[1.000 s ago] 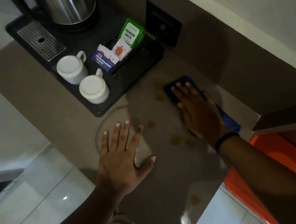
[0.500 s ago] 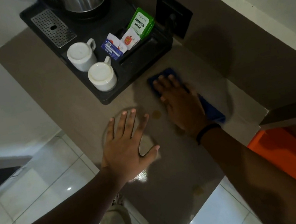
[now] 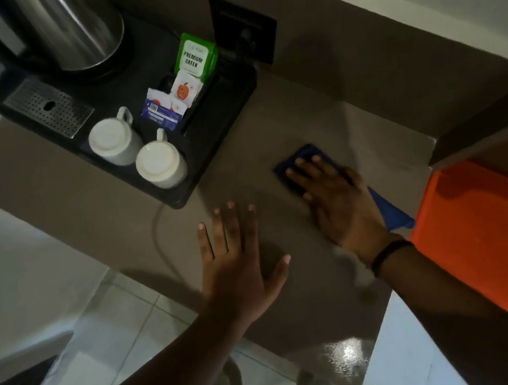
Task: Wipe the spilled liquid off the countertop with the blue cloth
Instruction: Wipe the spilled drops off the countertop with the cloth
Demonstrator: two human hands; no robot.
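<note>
The right hand (image 3: 341, 205) lies flat, fingers extended, pressing the cloth (image 3: 307, 159) onto the countertop (image 3: 116, 214); blue shows beyond its fingertips and behind its wrist side. The left hand (image 3: 237, 261) rests just beside it, palm down, fingers spread, holding nothing. Ahead of the left hand sits a black tray (image 3: 223, 114) with two upturned cups (image 3: 160, 164).
</note>
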